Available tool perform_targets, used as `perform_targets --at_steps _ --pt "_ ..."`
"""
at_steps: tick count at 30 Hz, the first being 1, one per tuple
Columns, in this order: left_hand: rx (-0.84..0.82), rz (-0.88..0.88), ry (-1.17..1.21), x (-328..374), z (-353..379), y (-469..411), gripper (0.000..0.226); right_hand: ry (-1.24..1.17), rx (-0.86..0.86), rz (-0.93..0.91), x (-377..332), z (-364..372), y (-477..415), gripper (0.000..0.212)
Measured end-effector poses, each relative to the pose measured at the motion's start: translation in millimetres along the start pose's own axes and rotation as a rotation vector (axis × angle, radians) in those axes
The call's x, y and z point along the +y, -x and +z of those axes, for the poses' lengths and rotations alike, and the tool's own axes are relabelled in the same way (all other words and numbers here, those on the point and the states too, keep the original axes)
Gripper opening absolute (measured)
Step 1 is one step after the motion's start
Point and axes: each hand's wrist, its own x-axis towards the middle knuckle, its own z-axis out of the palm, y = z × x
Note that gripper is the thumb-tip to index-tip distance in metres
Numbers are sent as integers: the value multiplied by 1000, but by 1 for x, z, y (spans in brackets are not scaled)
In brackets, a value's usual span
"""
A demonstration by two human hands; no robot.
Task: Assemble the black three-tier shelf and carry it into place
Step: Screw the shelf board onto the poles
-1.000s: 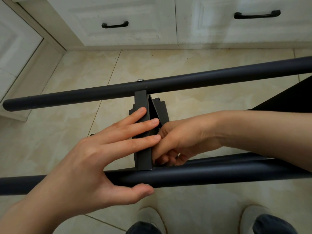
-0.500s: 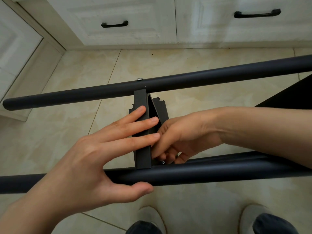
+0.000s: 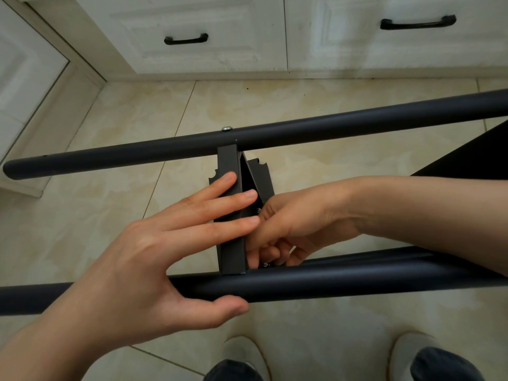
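The black shelf frame [image 3: 330, 127] lies sideways over the floor [image 3: 90, 215]. The left hand [image 3: 154, 254] has an open grip, flat fingers [image 3: 220, 204] pressing the crossbar [image 3: 229, 166]. The right hand [image 3: 297, 224] curls by a small screw [image 3: 265, 264]; I cannot tell if it holds it. If the crossbar shifts, the screw may drop.

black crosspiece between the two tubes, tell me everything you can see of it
The crosspiece is a matt dark-grey folded metal strip spanning from the far tube to the near tube. A notched flap angles off its right side. The left hand presses straight fingers flat on it; the right hand curls in beside it, near small silver screws.
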Motion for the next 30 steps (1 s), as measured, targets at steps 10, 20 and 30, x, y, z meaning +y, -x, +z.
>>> perform_targets --at_steps 10,20,30 --pt "-12 -3 -3 -1 -1 0 64 7 10 11 0 -3 -1 28" --pt "-10 -3 -2 -1 -1 0 63 10 -10 16 1 -1 -2 26" --pt "2 1 -8 -1 -1 0 62 20 -30 -7 2 0 -2 26"
